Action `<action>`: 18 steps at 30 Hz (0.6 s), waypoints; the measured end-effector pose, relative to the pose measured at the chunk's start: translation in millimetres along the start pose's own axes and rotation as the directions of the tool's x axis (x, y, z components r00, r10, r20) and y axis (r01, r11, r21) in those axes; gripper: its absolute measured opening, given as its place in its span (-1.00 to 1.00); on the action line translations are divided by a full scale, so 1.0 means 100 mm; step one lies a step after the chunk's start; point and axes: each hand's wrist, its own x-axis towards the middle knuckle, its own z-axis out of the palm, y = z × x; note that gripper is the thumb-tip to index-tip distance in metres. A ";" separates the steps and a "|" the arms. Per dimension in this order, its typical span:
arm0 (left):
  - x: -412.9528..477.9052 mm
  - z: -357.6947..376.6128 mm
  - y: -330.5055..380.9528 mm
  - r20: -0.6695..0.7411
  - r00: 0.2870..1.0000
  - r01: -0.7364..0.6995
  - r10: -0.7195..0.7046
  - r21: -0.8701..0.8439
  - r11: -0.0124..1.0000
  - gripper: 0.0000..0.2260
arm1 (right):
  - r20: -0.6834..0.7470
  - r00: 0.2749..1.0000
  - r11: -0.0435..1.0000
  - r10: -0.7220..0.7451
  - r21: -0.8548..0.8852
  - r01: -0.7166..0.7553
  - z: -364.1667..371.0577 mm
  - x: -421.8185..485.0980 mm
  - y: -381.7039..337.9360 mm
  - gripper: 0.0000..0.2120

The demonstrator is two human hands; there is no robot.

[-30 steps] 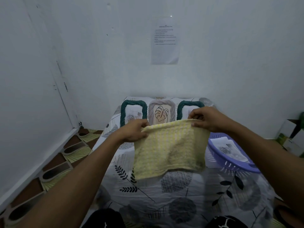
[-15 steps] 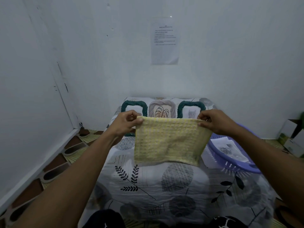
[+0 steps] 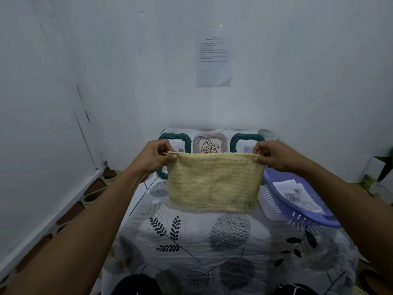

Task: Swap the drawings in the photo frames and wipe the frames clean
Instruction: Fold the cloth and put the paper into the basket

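A yellow waffle cloth (image 3: 213,182) hangs spread out in the air over the table. My left hand (image 3: 156,157) pinches its top left corner and my right hand (image 3: 274,156) pinches its top right corner. Behind the cloth, three photo frames stand against the wall: a green rope-edged frame (image 3: 180,139) on the left, a grey frame with a leaf drawing (image 3: 210,143) in the middle, and a second green frame (image 3: 246,141) on the right. The cloth hides the frames' lower halves.
The table wears a white cloth with leaf and circle prints (image 3: 212,241). A purple plastic basket (image 3: 308,218) with paper drawings (image 3: 295,194) sits at the right. White walls close in at the left and back; a printed sheet (image 3: 213,60) is stuck on the back wall. A box (image 3: 376,177) stands far right.
Both hands have lifted the cloth higher and pulled it wider and taut. It hung slack and lower before; now its top edge is straight and it covers more of the frames.
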 end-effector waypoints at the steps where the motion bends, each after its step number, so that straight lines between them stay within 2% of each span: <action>1: 0.02 -0.02 0.00 -0.010 1.000 0.001 -0.001 0.006 1.000 -0.81 | -0.014 1.000 0.998 0.008 0.058 -0.007 -0.01 0.01 -0.01 -0.89; 7: 0.12 -0.13 -0.02 -0.070 0.998 -0.012 0.011 -0.004 1.000 -0.84 | -0.067 0.997 0.940 0.038 0.341 -0.013 -0.06 -0.04 -0.07 -0.84; 11: 0.15 -0.10 -0.02 -0.112 0.994 0.017 -0.016 0.006 1.000 -0.92 | -0.067 0.997 0.937 0.045 0.349 -0.019 -0.03 -0.05 -0.16 -0.88; 14: 0.16 0.02 0.00 -0.141 0.989 0.043 -0.048 -0.037 0.998 -0.90 | -0.007 0.998 0.918 0.064 0.394 -0.056 0.05 -0.05 -0.33 -0.89; 18: 0.09 0.27 0.14 -0.060 0.996 0.062 -0.072 -0.160 0.985 -0.91 | 0.047 0.995 0.824 0.091 0.557 -0.101 0.20 -0.04 -0.65 -0.89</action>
